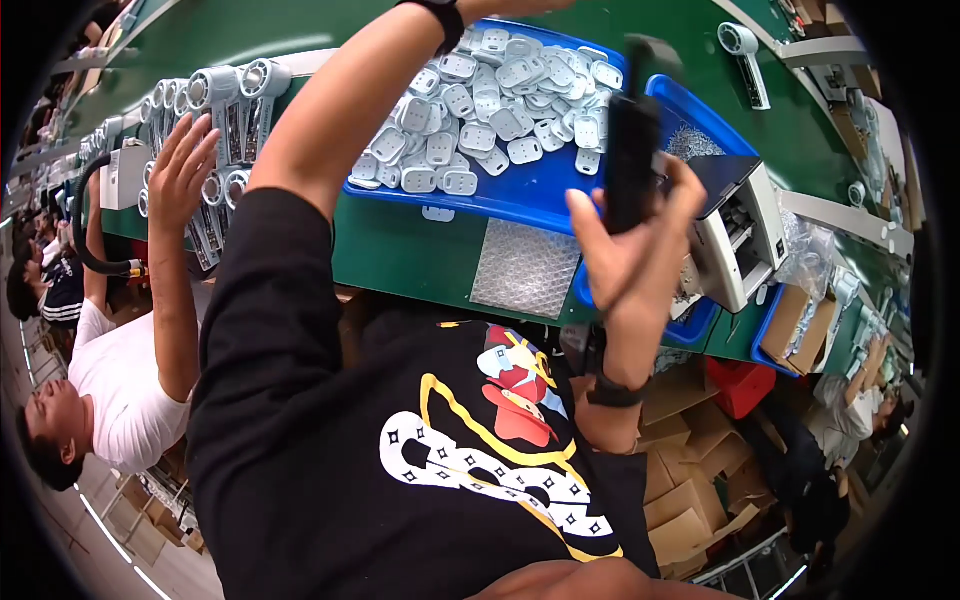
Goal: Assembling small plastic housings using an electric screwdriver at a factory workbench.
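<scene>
Over the green worktop (400,245), at the right end of the big blue tray (560,180), up comes the action: the right hand (635,245) has its fingers wrapped around a black handheld tool (632,160), thumb on the left, the others on the right! It's blurred, so I can't make out the tip. The relation that counts: the tool's long axis points from the palm toward the far side, leaning a touch right, and the heap of white plastic pieces (500,110) lies to its left, spread across the tray. Only the right hand is on the tool; the left hand (515,6) is out past the tray's far side, mostly cut off from view, and I can't tell whether its fingers are open or closed.

Just right of the tool, a smaller blue tray (700,95) carries small metal bits (692,143), with a white machine (745,240) nearer and further right. Nearer than the big tray, bubble wrap (525,268) lies flat. And on the left, a co-worker's raised hand (183,175) shows beside the handheld fans (228,95)!
</scene>
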A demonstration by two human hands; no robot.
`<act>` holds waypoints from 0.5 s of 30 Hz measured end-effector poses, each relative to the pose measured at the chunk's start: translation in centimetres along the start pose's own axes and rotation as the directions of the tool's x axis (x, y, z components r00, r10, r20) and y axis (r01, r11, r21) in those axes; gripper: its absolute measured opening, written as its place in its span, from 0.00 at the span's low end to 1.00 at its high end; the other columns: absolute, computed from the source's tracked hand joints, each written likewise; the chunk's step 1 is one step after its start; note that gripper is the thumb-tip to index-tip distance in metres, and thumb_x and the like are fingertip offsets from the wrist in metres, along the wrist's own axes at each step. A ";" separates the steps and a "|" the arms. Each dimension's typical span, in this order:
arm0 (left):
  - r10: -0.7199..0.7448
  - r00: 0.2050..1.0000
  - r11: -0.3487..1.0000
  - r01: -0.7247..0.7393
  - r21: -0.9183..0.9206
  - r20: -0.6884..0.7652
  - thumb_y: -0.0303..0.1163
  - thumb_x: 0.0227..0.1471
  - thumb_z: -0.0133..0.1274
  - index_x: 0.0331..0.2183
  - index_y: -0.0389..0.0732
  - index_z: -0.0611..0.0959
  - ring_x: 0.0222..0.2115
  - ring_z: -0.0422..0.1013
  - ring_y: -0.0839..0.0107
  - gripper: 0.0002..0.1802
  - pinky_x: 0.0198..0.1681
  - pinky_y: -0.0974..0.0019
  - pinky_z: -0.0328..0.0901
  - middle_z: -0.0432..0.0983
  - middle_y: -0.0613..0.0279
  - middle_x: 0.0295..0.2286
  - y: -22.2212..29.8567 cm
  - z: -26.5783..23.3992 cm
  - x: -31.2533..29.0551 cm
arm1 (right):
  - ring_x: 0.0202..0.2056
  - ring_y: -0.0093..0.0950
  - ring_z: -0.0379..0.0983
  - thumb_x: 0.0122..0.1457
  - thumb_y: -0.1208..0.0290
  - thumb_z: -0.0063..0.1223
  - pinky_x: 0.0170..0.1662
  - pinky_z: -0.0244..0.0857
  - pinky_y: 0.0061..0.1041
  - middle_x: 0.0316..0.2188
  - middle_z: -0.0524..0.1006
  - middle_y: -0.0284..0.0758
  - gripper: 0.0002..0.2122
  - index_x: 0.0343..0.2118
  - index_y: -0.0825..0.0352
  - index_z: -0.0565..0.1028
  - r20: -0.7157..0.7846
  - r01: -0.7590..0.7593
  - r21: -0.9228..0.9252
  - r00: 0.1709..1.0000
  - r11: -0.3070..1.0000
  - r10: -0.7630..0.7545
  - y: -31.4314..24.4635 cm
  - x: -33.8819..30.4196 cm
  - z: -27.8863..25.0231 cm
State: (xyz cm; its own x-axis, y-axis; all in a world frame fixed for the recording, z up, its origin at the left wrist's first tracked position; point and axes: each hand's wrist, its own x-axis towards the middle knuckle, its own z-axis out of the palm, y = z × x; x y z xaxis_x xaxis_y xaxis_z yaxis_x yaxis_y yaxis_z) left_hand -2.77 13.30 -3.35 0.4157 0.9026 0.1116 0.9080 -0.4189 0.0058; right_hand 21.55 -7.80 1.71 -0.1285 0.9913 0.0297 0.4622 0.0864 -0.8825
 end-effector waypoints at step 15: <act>-0.903 0.325 0.430 0.682 -0.592 -0.282 0.37 0.52 0.64 0.43 0.39 0.81 0.33 0.72 0.66 0.18 0.39 0.65 0.66 0.76 0.58 0.31 8.0 -4.7 -32.1 | 0.35 0.52 0.78 0.52 0.78 0.59 0.36 0.73 0.44 0.30 0.78 0.52 0.23 0.53 0.67 0.69 0.338 0.245 -0.562 0.940 0.790 -0.051 3.8 5.1 7.0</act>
State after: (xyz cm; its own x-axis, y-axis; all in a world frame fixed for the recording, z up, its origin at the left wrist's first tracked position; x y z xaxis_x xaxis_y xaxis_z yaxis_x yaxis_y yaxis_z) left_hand -9.10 -19.49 -2.18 -0.6994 0.6431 0.3117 0.6434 0.3767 0.6665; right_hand 16.49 -3.13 -4.74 -0.4407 0.8936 -0.0855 0.8270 0.3671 -0.4257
